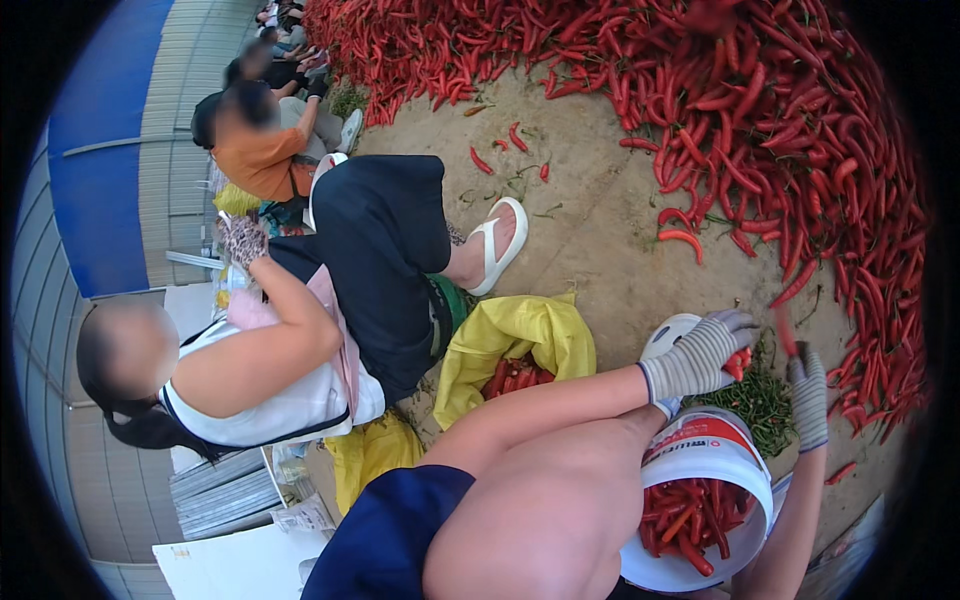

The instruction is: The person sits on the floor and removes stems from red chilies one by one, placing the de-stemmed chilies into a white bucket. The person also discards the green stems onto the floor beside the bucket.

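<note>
My left hand [694, 358], in a striped knit glove, is closed around red chili peppers [738, 364]. To its right my right hand [809, 397], gloved the same way, holds one red chili pepper [785, 330] that is blurred by motion. Just below both hands a white plastic bucket [759, 495] with printed writing stands between my legs, partly filled with red peppers [694, 517] that show no green stems. A heap of green pepper stems [757, 401] lies on the ground between my hands, beyond the bucket.
A large pile of red chili peppers [750, 112] spreads along the top and right. Left of my forearm stands an open yellow woven sack [517, 322] with peppers inside. A co-worker [262, 352] sits close on the left; other people [262, 150] sit farther off. Loose peppers [480, 161] dot the concrete floor [577, 225].
</note>
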A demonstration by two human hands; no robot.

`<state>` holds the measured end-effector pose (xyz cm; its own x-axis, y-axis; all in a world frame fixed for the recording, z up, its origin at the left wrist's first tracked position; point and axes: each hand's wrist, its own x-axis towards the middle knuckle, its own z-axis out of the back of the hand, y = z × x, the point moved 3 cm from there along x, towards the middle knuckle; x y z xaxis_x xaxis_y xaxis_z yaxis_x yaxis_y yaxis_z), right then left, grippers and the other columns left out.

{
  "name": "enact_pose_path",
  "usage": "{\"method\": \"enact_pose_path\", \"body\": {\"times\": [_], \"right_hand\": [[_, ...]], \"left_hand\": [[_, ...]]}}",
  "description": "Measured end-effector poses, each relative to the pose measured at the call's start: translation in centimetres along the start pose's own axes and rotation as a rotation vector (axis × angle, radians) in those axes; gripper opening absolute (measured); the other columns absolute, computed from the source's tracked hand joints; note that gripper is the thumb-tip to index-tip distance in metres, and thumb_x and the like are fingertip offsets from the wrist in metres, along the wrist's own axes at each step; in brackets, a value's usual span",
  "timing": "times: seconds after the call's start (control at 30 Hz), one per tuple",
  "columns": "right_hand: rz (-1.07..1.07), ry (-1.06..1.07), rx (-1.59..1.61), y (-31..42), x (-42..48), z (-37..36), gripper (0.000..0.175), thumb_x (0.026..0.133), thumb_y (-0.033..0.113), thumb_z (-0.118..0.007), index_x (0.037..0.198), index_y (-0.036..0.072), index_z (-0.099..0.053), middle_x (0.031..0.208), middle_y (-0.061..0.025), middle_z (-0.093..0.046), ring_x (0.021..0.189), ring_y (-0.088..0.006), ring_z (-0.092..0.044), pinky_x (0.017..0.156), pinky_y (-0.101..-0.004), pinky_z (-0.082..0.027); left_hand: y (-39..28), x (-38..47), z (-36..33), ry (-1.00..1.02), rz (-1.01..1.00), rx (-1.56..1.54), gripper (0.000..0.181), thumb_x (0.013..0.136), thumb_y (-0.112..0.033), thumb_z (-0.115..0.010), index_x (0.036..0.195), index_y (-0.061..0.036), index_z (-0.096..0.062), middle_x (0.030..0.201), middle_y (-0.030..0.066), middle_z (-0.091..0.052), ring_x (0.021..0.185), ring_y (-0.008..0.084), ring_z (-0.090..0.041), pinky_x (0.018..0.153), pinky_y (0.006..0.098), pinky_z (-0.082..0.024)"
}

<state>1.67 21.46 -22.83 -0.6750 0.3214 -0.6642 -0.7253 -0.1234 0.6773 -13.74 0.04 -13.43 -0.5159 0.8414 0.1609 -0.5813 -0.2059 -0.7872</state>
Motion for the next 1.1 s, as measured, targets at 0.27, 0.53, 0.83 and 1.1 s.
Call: {"method": "enact_pose_path", "body": {"times": [0.27, 0.53, 0.83, 1.1], "right_hand": [[0.274, 0.126, -0.108, 3.9, -2.1, -3.8, 0.029, 0.096, 0.023, -0.056, 0.098, -0.005, -0.062, 0.083, -0.0179, -0.062, 0.077, -0.0298, -0.057, 0.072, -0.0388, -0.045], [0.008, 0.183, 1.186, 3.7, -3.8, -3.4, 0.022, 0.092, 0.025, -0.061, 0.079, 0.009, -0.056, 0.071, -0.0003, -0.048, 0.066, -0.0121, -0.049, 0.062, -0.0303, -0.042], [0.261, -0.379, -0.180, -2.8, -0.2, -0.3, 0.032, 0.080, 0.011, -0.065, 0.109, -0.002, -0.061, 0.099, -0.0249, -0.060, 0.096, -0.0413, -0.059, 0.082, -0.0481, -0.049], [-0.103, -0.849, -0.891, -9.6, -4.3, 9.1, 0.033, 0.073, 0.011, -0.072, 0.105, 0.011, -0.066, 0.102, -0.0169, -0.060, 0.095, -0.0363, -0.059, 0.083, -0.0454, -0.051]], "left_hand": [[-0.1, -0.9, -0.3, 0.347, 0.390, -0.071, 0.023, 0.084, -0.026, -0.070, 0.096, -0.0079, -0.061, 0.069, 0.0091, -0.060, 0.075, 0.0283, -0.065, 0.058, 0.0424, -0.051], [0.6, 0.0, -2.3, 0.315, 0.416, -0.455, 0.042, 0.075, -0.037, -0.078, 0.100, -0.0066, -0.063, 0.079, 0.0028, -0.065, 0.079, 0.0223, -0.066, 0.071, 0.0370, -0.053], [5.8, -5.3, -3.0, 0.136, 0.741, -0.547, 0.041, 0.073, -0.008, -0.080, 0.108, -0.0044, -0.058, 0.091, 0.0010, -0.062, 0.081, 0.0101, -0.061, 0.072, 0.0298, -0.055], [3.4, -4.2, -3.6, 0.102, 0.752, -0.725, 0.042, 0.067, -0.013, -0.085, 0.099, -0.0014, -0.060, 0.080, 0.0036, -0.061, 0.064, 0.0100, -0.058, 0.056, 0.0279, -0.052]]}}
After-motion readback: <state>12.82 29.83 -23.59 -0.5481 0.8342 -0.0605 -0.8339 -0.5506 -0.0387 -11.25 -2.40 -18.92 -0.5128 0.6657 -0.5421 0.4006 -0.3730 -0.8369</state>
